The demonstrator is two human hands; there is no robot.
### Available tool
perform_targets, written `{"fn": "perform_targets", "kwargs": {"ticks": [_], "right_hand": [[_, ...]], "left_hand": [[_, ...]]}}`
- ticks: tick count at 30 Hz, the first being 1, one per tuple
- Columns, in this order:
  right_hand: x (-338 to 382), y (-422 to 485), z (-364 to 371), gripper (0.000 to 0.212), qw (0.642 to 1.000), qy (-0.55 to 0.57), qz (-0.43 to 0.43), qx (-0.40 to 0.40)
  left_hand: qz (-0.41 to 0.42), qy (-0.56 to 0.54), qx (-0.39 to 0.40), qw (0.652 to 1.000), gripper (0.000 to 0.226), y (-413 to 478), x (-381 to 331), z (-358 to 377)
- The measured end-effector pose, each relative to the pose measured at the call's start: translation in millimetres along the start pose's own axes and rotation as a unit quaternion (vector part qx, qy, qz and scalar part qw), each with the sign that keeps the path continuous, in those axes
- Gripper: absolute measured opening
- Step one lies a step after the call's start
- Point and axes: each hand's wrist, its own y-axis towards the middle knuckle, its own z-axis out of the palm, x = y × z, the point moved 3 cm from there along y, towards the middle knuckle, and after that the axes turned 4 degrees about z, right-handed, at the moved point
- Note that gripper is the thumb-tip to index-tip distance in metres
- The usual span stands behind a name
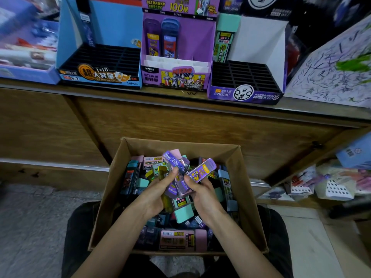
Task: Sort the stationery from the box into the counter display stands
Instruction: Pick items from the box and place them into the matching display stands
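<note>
Both my hands were curled round one loose fan of purple lead cases (pixel 201 170), the left hand (pixel 157 194) pinching them from one side with the thumb on top and the right hand (pixel 202 195) gripping the other side. I held them just above the cardboard box (pixel 112 187), which sat under my hands on my lap, still heaped with mixed cases.

The bundle looked badly stacked, with cases pointing different ways, so I judged one could slide out when I lifted and drop back into the heap or past the rim onto the floor (pixel 40 217). The box itself seemed only balanced on my knees, and a long reach forward might tip it. Mixing looked likely too. The purple Ultraman stand (pixel 172 77) stood straight ahead of my hands, the blue stand (pixel 100 77) ahead to the left and the slotted purple-and-white stand (pixel 247 91) ahead to the right, all close together. Their narrow slots would not forgive a crooked case.

The stands sat on a worktop (pixel 170 99) above a wooden cabinet front (pixel 180 125). A scribbled test sheet (pixel 331 73) lay far to the right, with packets on low shelves below it.
</note>
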Motion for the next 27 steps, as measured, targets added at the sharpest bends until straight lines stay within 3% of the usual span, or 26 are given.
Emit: {"fn": "perform_targets", "kwargs": {"ticks": [3,9,21,27], "right_hand": [[2,-4,0,0.027,0.998,-0.06,-0.012,0.012],[9,-12,11,0.035,0.992,-0.118,-0.031,0.042],[66,-16,24,0.016,0.998,0.063,-0.023,-0.01],[119,-19,34,0.016,0.986,-0.111,-0.123,-0.031]], "left_hand": [[0.012,0.006,-0.035,0.999,0.058,-1,-2,3],[0.043,0.063,-0.097,0.992,0.027,2,-8,5],[0.133,0.021,-0.078,0.988,0.025,-22,-67,10],[0.193,0.031,-0.074,0.978,0.01,-36,-111,15]]}}
